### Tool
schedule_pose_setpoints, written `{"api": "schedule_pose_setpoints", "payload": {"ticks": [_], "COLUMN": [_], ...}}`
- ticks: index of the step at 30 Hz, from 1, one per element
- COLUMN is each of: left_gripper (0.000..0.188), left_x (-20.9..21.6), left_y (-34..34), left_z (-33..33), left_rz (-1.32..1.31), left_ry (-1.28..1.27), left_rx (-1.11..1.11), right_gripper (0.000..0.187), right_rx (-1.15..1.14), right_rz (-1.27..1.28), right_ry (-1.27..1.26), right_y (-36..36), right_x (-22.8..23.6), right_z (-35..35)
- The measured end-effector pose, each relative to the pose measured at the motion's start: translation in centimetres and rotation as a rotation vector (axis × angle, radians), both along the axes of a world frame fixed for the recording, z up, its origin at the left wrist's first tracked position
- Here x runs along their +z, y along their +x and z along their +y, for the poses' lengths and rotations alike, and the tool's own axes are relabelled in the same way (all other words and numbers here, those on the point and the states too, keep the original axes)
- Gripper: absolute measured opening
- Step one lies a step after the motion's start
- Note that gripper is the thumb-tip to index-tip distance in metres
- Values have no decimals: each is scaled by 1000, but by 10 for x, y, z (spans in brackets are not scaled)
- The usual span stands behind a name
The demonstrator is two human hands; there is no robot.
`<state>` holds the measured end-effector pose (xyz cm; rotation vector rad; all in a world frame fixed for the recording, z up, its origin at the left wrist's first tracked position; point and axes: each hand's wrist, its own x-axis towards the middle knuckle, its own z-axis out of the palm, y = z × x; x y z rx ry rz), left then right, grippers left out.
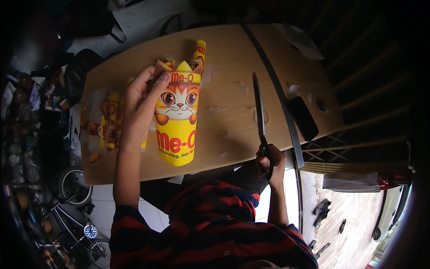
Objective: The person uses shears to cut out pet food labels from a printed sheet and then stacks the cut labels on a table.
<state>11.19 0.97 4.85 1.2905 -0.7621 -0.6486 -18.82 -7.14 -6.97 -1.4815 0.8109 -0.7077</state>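
Note:
My left hand [145, 92] is closed on the upper left edge of a yellow printed cutout [179, 127] with a cartoon cat on it. The cutout curves slightly and has pointed ears and a peak along its top. My right hand [274, 160] grips the black handles of a pair of scissors [259, 105]. Their long blades point away from me and look closed, apart from the cutout. Just behind the cutout, a rolled yellow printed sheet [199, 53] sticks up, its lower part hidden. More yellow printed pieces [109, 119] lie left of my left forearm, some under clear film.
The brown table [228, 170] carries a long dark metal strip [274, 80] and a black phone-like slab [303, 119] on the right. Scraps of clear film [218, 109] are scattered mid-table. A small bicycle [89, 231] stands at lower left, beside heaped goods. Shoes [321, 210] lie outside at right.

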Motion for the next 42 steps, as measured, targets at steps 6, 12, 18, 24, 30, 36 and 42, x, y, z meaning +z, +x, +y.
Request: {"api": "schedule_pose_setpoints", "payload": {"ticks": [6, 12, 18, 24, 30, 36, 42], "left_gripper": [20, 24, 40, 105, 87, 72, 72], "left_x": [-10, -41, -89, -126, -139, -89, -78], "left_y": [59, 121, 181, 128, 150, 151, 152], "left_z": [-23, -126, -194, -222, -195, -170, -149], "left_rz": [-2, -62, -609, -783, -762, -633, -748], "left_ry": [10, 175, 478, 756, 653, 683, 752], "left_rx": [129, -55, 44, -180, -250, -224, -281], "right_gripper": [52, 60, 57, 58, 59, 60, 61], "right_rx": [-34, 24, 13, 6, 27, 29, 16], "right_rz": [175, 69, 15, -23, -59, -76, -73], "right_ry": [-165, -203, -2, -37, -25, -48, -10], "right_y": [7, 7, 9, -5, 0, 0, 1], "right_x": [-34, -47, -39, -50, -46, -46, -47], "right_z": [-33, -51, -48, -57, -56, -57, -55]}}
